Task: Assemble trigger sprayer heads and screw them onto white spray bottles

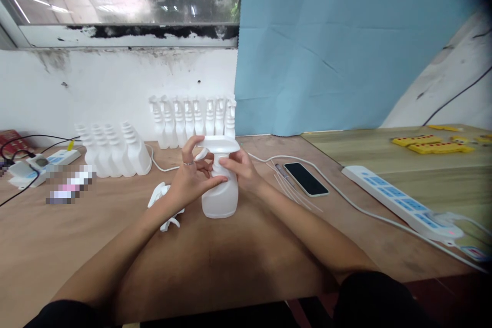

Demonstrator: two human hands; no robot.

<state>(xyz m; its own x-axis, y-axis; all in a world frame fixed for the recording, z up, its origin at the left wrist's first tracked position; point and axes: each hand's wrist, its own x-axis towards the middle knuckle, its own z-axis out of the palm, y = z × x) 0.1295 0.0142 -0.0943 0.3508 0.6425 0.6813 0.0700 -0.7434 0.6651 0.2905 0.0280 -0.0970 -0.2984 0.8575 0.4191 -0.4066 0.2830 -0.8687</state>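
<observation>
A white spray bottle [220, 199] stands upright on the wooden table, its trigger head [219, 143] on top. My left hand [194, 171] grips it from the left, thumb across the bottle's shoulder and a finger up at the head near the trigger. From the right, my right hand [244, 166] has its fingers closed around the neck just below the head; some of its fingers are hidden behind the bottle. Loose white trigger heads [169, 223] lie on the table beside my left forearm.
Against the wall stand bottles with trigger heads [188, 123] in a row. Open-necked bottles [115, 154] are grouped at left, near a power strip [61, 159]. Right of my hands lie thin white tubes [294, 189], a phone [306, 179], a cable and another power strip [400, 202].
</observation>
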